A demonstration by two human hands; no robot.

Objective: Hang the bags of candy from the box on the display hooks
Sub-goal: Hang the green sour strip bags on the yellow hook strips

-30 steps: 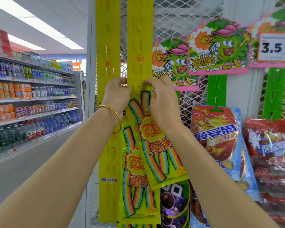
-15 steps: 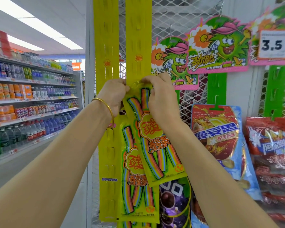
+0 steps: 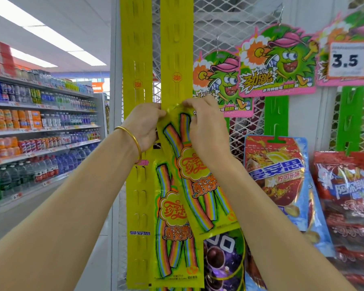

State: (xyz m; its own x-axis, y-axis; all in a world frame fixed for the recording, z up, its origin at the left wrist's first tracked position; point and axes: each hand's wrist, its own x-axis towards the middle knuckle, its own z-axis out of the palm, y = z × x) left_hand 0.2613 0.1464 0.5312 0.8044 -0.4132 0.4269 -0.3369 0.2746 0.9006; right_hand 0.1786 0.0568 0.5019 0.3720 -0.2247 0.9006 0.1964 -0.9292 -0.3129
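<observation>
hands: left hand (image 3: 144, 124), right hand (image 3: 206, 131) pinching candy bag (image 3: 198, 175) top
done: lower bag (image 3: 174, 223) on yellow strip (image 3: 176, 49)
todo: hooking this one

Two bare forearms fill the lower view, uncovered along all the length that shows. A thin, smooth gold-coloured metal bangle (image 3: 135, 139) circles the left wrist, sitting loose just behind the left grip (image 3: 144, 124). The right grip (image 3: 206, 130) and its wrist are bare, as is the left grip itself.
</observation>
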